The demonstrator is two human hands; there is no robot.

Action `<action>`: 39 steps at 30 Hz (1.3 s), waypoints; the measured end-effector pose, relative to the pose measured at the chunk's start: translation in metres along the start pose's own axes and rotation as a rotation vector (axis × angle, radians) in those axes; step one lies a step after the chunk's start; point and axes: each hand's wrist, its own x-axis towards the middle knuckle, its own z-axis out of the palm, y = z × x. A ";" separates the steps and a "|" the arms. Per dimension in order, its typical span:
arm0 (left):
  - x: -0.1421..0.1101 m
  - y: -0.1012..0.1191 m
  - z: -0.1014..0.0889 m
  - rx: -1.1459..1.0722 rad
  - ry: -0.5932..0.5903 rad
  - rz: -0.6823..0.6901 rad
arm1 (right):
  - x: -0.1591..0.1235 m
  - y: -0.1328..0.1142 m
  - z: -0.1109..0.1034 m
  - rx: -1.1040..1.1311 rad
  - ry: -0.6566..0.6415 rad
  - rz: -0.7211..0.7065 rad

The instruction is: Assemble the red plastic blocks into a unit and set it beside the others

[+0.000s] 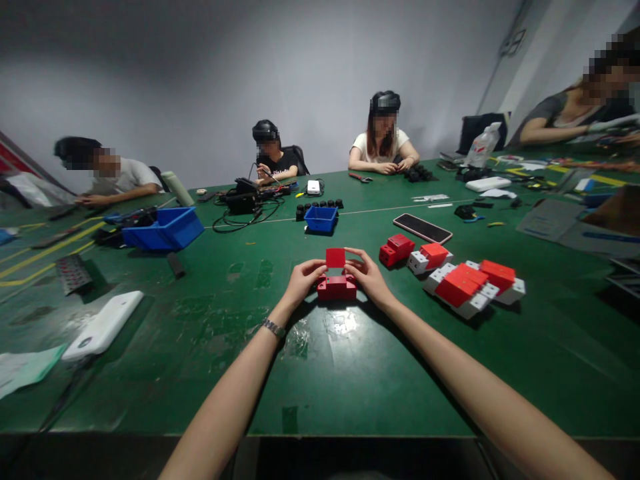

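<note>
A thin red plastic panel (335,257) stands upright between my two hands, just above a red plastic block (337,289) on the table. My left hand (303,281) has its thumb at the panel's lower left edge, with the other fingers curled beside the block. On the other side, my right hand (369,275) grips the panel's right edge, its index finger reaching to the top corner. Whether the panel touches the block is hidden by my thumbs. To the right lie a small red block (397,250) and several red-and-white blocks (463,288).
On the green table (200,373) a phone (423,228) lies behind the blocks. A small blue bin (321,219) and a larger one (165,229) stand farther back. A white power bank (104,325) lies at left. Several people sit around the table.
</note>
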 end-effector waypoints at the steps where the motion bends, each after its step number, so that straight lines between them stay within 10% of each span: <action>1: 0.000 0.001 0.000 0.000 0.000 -0.003 | 0.000 0.000 0.000 0.002 -0.001 -0.003; 39: -0.002 0.006 0.002 0.018 0.014 -0.005 | 0.000 0.001 0.000 0.023 -0.001 -0.008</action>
